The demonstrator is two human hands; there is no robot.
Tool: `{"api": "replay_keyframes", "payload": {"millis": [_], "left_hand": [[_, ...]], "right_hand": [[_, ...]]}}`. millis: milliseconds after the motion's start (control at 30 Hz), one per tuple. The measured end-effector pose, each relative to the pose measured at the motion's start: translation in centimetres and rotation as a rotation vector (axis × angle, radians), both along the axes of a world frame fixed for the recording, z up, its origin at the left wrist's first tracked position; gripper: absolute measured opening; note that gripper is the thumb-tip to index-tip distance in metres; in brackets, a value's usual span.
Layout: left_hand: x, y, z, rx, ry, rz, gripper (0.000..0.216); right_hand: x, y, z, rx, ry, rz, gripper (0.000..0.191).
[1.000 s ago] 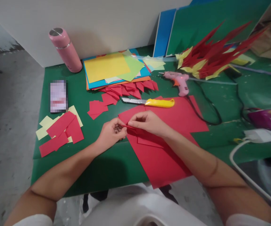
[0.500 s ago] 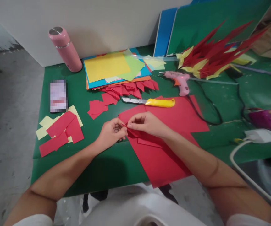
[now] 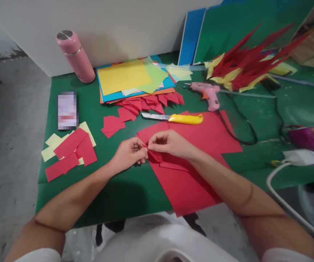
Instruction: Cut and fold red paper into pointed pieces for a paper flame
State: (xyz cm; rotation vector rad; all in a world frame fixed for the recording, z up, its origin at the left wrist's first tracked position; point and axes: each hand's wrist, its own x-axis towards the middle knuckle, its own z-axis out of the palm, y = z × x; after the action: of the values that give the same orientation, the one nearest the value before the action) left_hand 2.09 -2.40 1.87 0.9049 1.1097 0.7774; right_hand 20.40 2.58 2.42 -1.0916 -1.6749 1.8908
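Between my two hands is a small folded piece of red paper [image 3: 154, 155], pinched from both sides. My left hand [image 3: 131, 152] is closed on its left end, thumb against curled fingers. Thumb and forefinger of my right hand [image 3: 166, 142] grip it close beside the left fingertips, which partly hide it. Below lie large red paper sheets [image 3: 184, 189], overlapping on the green table. A utility knife [image 3: 185, 119] with a yellow handle rests just beyond my right hand, blade extended to the left. Small red paper pieces [image 3: 113, 124] lie past my left hand.
Left are red and pale yellow strips [image 3: 72, 151], a blurred-out phone [image 3: 67, 111] and a pink flask [image 3: 76, 58]. Coloured sheets [image 3: 126, 78] are stacked at the back over folded red points. A pink glue gun [image 3: 208, 92], its cord and a red-yellow paper flame [image 3: 250, 62] occupy the right.
Both hands stay nearly in place. The folded red paper between them has shifted slightly, and a little more of it shows below the right fingers.
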Motion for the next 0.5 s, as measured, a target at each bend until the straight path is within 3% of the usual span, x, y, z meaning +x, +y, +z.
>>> {"api": "replay_keyframes", "payload": {"millis": [500], "left_hand": [[-0.37,0.41,0.16,-0.026,-0.077,-0.044,0.037]], "right_hand": [[-0.09,-0.14,-0.16,-0.014,0.036,-0.011,0.034]]}}
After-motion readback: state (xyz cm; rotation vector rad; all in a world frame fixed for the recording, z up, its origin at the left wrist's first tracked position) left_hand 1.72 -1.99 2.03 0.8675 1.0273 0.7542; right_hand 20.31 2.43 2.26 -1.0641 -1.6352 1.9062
